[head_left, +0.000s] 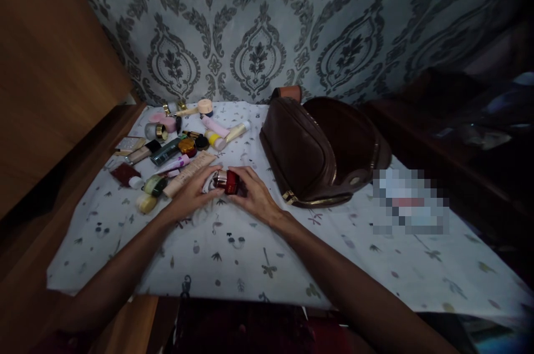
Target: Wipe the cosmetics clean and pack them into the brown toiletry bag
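A small, shiny red cosmetic bottle [231, 182] with a metallic collar lies sideways between my hands, just above the cloth. My right hand [257, 197] grips its red end with thumb and fingers. At the other end, my left hand [194, 192] is closed around a whitish part; whether this belongs to the bottle or is a separate piece, I cannot tell. Right beside my left hand lies a long beige tube [189, 174]. Close by are a green-labelled jar [154, 185], a yellow-capped container [146, 203] and a purple-and-white tube [175, 164].
A brown leather bag [294, 148] stands unzipped at the right. Behind my left hand are several cosmetics, including an amber-lidded red jar [187, 146] and a pink tube [214, 126]. A pixelated item [411, 202] lies far right on the patterned cloth [250, 265].
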Available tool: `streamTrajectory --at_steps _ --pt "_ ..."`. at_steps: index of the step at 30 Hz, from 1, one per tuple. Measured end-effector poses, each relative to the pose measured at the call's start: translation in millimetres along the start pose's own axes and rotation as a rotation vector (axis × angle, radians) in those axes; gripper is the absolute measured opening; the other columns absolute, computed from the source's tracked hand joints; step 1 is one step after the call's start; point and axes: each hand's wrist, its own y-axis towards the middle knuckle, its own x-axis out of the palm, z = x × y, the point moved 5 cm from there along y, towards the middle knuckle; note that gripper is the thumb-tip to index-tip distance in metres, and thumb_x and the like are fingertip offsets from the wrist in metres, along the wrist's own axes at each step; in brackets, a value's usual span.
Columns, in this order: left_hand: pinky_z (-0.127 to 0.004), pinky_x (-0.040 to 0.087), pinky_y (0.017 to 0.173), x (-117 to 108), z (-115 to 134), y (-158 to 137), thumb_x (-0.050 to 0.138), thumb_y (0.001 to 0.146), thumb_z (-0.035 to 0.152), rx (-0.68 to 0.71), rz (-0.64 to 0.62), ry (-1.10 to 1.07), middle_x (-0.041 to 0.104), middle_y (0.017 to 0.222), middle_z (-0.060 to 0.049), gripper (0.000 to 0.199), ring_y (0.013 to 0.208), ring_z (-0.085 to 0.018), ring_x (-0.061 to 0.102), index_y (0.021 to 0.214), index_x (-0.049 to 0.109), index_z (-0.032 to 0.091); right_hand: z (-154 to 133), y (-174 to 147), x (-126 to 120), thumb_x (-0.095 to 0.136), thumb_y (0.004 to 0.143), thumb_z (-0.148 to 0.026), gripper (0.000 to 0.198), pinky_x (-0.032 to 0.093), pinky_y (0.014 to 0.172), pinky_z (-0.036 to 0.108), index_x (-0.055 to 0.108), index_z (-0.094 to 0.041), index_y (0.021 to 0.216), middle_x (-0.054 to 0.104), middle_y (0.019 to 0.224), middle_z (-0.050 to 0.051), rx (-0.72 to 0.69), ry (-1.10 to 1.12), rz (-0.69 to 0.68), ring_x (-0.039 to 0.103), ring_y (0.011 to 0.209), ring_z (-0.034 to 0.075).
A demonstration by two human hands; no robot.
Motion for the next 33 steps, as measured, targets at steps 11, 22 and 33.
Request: streamTrajectory --at_steps 11,22,33 --pt "-0.047 0.037 0.112 1.4 -1.8 0.4 0.056 0.091 0.052 -0.019 0.020 0.047 0.058 0.136 -0.014 0.054 0.128 -0.031 0.052 0.133 0.053 0.018 0.7 -0.2 0.9 0.072 0.080 -0.024 0.064 0.048 0.101 0.045 0.048 -0.027 0.139 0.056 0.124 0.009 0.005 -0.015 0.005 0.056 0.117 0.027" --pt "-0.047 0.036 0.114 3.9 -4.4 0.4 0.052 0.094 0.051 -0.002 0.038 0.077 0.057 0.139 -0.014 0.053 0.131 -0.030 0.051 0.136 0.051 0.018 0.1 0.0 1.2 0.072 0.081 -0.024 0.061 0.048 0.100 0.045 0.049 -0.025 0.137 0.056 0.123 0.009 -0.015 -0.006 0.013 0.056 0.116 0.027" --pt "-0.047 0.039 0.111 4.3 -7.3 1.5 0.052 0.093 0.051 -0.046 0.054 0.089 0.063 0.131 -0.013 0.050 0.124 -0.030 0.056 0.130 0.056 0.018 -0.9 0.6 0.7 0.073 0.080 -0.024 0.061 0.048 0.099 0.043 0.050 -0.023 0.136 0.056 0.122 0.010 -0.012 -0.002 0.013 0.056 0.115 0.026"
